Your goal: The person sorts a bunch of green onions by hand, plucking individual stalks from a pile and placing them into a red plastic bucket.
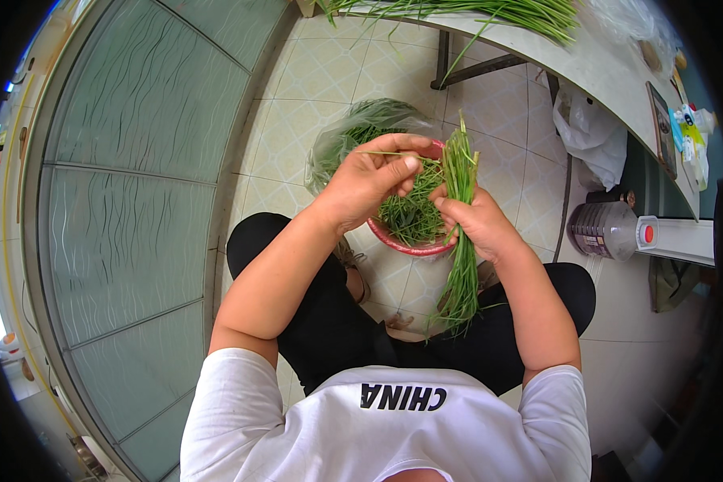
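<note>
My right hand point(476, 223) grips a bunch of long green stalks point(461, 271), the pale ends pointing up and the leafy ends hanging towards my lap. My left hand point(382, 175) is beside it, over the rim of a red basin point(391, 241), with a thin stalk point(391, 154) between thumb and fingers. Short green trimmings point(413, 211) fill the basin below both hands. Behind my left hand, a clear plastic bag point(331, 144) holds more greens. More long stalks point(506, 15) lie on the table at the top.
The white table point(614, 96) curves along the upper right, with a phone point(661, 129) on it. Under it hang a white plastic bag point(590, 138) and a dark metal leg. A large plastic bottle point(602, 229) lies at right. Glass panel doors point(138, 223) stand at left.
</note>
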`<state>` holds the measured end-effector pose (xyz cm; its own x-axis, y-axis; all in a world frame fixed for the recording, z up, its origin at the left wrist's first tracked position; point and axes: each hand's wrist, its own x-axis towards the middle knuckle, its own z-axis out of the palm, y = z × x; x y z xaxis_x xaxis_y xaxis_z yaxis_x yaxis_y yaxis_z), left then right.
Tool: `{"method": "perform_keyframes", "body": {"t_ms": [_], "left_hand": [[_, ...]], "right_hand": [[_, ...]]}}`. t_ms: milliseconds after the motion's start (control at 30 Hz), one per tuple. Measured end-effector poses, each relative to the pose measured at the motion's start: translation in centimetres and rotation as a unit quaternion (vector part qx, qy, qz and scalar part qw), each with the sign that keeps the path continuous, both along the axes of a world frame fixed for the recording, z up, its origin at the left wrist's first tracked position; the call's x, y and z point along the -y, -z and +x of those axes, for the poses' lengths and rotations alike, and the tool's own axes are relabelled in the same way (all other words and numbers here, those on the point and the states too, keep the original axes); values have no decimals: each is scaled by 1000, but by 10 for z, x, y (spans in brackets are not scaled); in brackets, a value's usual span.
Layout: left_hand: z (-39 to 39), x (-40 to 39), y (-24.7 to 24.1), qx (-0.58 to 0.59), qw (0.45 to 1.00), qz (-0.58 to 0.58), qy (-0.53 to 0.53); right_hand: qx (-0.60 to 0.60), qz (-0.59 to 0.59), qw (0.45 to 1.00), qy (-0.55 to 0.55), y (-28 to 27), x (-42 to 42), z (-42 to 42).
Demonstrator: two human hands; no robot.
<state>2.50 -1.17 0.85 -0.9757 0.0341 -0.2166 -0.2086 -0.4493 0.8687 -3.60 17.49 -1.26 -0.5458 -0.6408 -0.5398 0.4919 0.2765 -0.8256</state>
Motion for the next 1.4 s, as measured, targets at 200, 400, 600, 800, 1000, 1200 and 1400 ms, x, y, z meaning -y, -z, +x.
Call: {"method": "perform_keyframes", "body": {"t_ms": [200,400,600,800,1000,1200,1400], "left_hand": [[-7,8,9,25,992,28,-118],[-11,31,11,61,970,24,-233],[-7,37,12,68,965,23,-252],[-5,38,14,73,969,11,-234],[-4,42,13,73,961,8,-266],[-2,60,12,52,941,12,-334],[3,64,11,66,948,-61,-305]], "right_hand": [[49,-25,998,-15,-4,-1,1],[97,-57,993,20,-4,-5,-2],[119,-80,988,52,-6,-8,-4],[135,-124,977,107,3,-10,-7],[114,-135,976,130,3,-12,-9],[109,-134,974,147,2,-16,-11],[115,-145,969,164,3,-22,-16]]}}
